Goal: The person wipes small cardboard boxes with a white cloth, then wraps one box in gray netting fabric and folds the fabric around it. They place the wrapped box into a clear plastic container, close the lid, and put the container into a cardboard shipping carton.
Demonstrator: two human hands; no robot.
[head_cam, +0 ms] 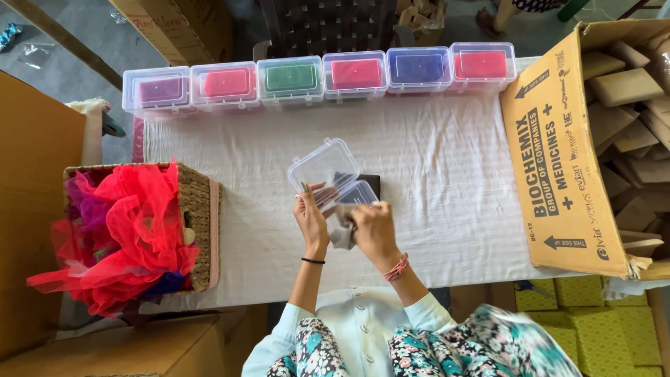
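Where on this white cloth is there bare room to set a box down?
Bare cloth lies between the hands and the cardboard carton, and between the basket and the left hand. The far edge is crowded with six closed boxes.

Basket (199, 209) left, carton (558, 174) right
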